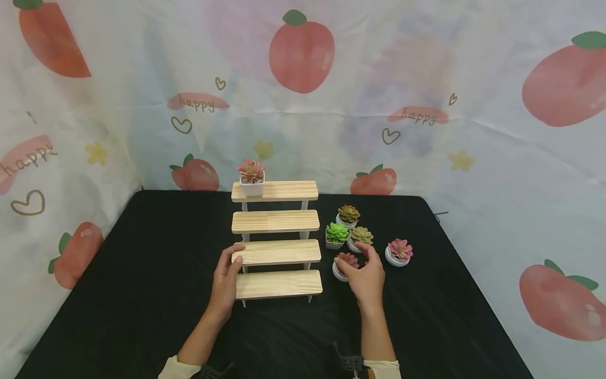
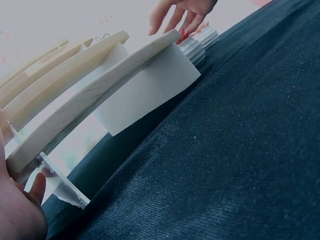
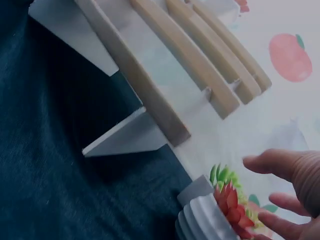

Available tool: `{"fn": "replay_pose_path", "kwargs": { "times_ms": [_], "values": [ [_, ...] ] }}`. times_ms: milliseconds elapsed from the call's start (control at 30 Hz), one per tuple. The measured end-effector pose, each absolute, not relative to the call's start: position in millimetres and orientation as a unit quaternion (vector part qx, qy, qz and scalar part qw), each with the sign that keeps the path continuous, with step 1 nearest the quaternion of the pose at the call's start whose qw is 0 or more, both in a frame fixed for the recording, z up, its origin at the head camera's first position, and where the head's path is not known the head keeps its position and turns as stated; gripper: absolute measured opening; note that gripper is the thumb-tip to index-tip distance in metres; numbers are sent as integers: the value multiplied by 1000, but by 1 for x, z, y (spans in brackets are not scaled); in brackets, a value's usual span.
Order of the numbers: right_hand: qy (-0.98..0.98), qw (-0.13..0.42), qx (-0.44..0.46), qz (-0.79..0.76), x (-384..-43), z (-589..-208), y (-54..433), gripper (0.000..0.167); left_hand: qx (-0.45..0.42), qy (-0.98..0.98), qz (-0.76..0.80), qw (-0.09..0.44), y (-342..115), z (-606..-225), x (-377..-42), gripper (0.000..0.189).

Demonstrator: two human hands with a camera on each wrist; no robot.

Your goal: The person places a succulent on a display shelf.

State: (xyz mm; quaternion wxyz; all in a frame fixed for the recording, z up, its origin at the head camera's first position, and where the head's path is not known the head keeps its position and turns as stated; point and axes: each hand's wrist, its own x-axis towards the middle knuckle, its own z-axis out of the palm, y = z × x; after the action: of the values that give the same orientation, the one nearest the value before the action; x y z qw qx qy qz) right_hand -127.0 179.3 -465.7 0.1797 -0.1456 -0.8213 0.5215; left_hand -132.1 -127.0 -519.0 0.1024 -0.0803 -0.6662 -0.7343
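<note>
A four-step wooden display stand with pale boards and white supports stands on the black cloth. My left hand grips its left end, thumb and fingers round the edge of a lower board; in the left wrist view that hand is partly cut off. My right hand is spread above a dark-red succulent in a white ribbed pot. In the right wrist view, the thumb and fingers of this hand are apart from the red succulent. A pink-tipped succulent in a white square pot sits on the top board's left end.
Beyond my right hand cluster a bright green succulent, a brownish one and a yellow-green one. A pink succulent stands apart to the right. Fruit-printed cloth hangs behind the table.
</note>
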Motion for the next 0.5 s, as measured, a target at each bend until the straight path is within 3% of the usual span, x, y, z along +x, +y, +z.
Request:
{"fn": "replay_pose_path", "kwargs": {
  "times_ms": [233, 500],
  "values": [
    [-844, 104, -148, 505, -124, -476, 182, 78, -77, -671, -730, 105, -127, -520, -132, 31],
    [-848, 65, -153, 503, -124, -481, 182, 87, -77, -667, -734, 106, -126, -519, -132, 31]
  ]
}}
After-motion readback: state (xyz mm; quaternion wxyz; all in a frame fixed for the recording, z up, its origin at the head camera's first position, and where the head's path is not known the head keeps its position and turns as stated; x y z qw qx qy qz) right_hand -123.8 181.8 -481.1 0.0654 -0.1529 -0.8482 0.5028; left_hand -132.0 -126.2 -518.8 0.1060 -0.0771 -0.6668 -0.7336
